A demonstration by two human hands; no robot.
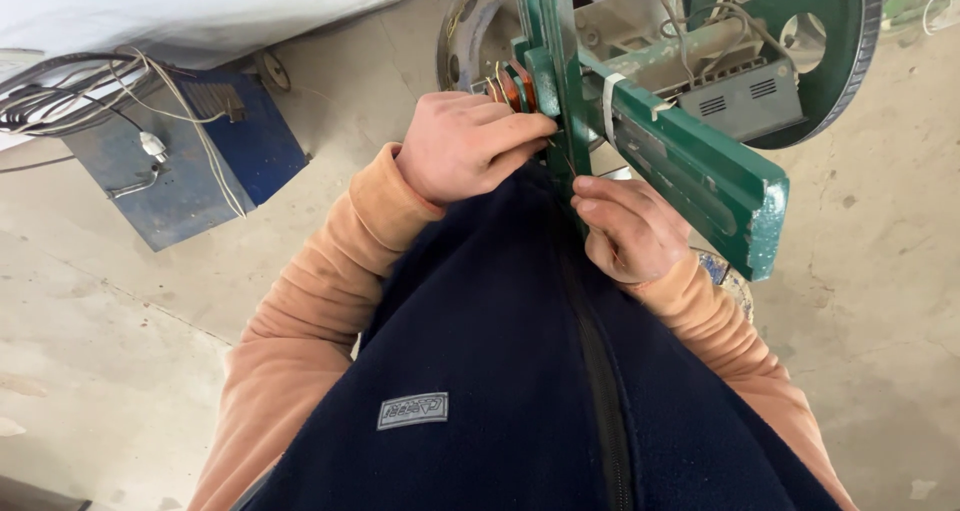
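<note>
The left hand (465, 146) curls over copper wire coils (512, 86) on the green winding frame (690, 166), fingers pressed together; the right hand (630, 226) pinches a thin wire (566, 161) below. Judged risk: the taut strand slipping or snapping against the frame edge

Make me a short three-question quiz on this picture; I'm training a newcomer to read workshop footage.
1. True or false: the left hand rests on the blue metal box.
2. What colour is the machine frame that both hands work at?
3. Which hand lies lower in the picture? A) left hand B) right hand

Key:
1. False; it is at the copper-coloured coils on the frame.
2. Green.
3. B.
</note>
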